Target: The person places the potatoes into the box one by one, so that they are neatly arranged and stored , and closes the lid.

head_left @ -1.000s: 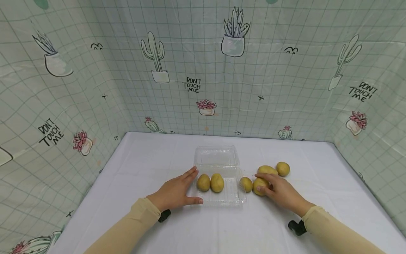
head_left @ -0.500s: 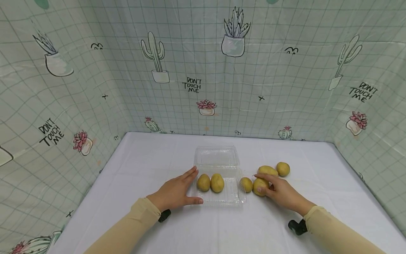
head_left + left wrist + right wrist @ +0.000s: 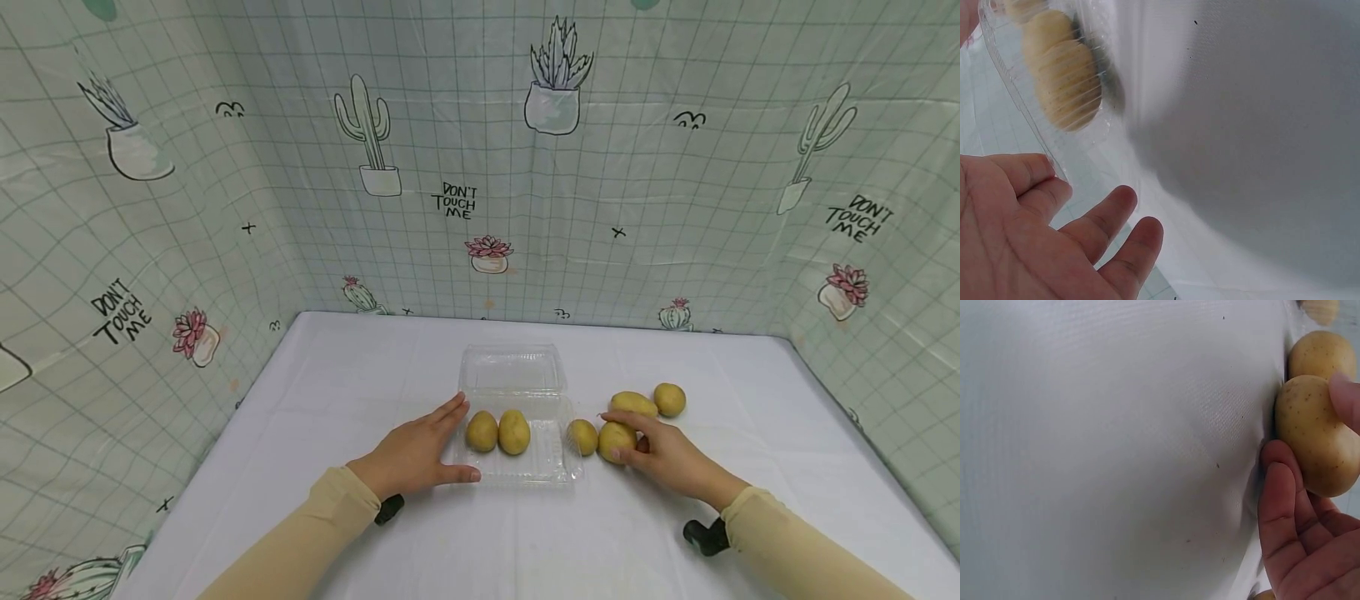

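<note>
A clear plastic clamshell container [image 3: 551, 437] lies with its lid [image 3: 512, 367] folded back. Inside its left half sit two potatoes, one on the left [image 3: 482, 432] and one beside it [image 3: 514, 432]. My left hand [image 3: 420, 450] rests against the container's left side, thumb near the front edge; its fingertips touch the plastic rim in the left wrist view. On the right, my right hand [image 3: 667, 454] holds a potato [image 3: 613, 440] between thumb and fingers, the potato still low at the cloth. Another potato [image 3: 582, 437] lies between it and the container's right wall.
Behind the right hand lie an oblong potato [image 3: 632, 402] and a rounder one [image 3: 670, 400], side by side. A white cloth [image 3: 360, 358] covers the table. Patterned curtain [image 3: 480, 150] walls enclose the back and both sides.
My right thumb has shifted slightly down along the held potato. My left hand and the container have stayed put.
</note>
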### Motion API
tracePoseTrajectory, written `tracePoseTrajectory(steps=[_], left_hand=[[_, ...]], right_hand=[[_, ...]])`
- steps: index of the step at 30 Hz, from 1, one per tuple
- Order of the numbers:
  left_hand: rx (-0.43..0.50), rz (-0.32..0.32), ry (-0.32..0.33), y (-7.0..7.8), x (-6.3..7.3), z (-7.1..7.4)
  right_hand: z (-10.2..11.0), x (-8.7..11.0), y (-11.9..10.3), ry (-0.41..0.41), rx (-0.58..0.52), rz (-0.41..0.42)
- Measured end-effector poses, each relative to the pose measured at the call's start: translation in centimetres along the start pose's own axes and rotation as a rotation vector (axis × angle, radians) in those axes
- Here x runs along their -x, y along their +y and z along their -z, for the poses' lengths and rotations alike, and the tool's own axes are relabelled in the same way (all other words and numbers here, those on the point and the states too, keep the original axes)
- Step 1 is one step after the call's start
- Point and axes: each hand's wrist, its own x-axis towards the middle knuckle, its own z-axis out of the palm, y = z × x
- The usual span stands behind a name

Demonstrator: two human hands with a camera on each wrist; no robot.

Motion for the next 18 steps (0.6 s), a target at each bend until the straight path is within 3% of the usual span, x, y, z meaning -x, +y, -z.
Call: tracePoseTrajectory(steps=[18], left_hand=[[-0.010, -0.003, 0.006, -0.08, -0.02, -0.13]], right_hand=[[0.83, 0.33, -0.16, -0.032, 0.023, 0.079]])
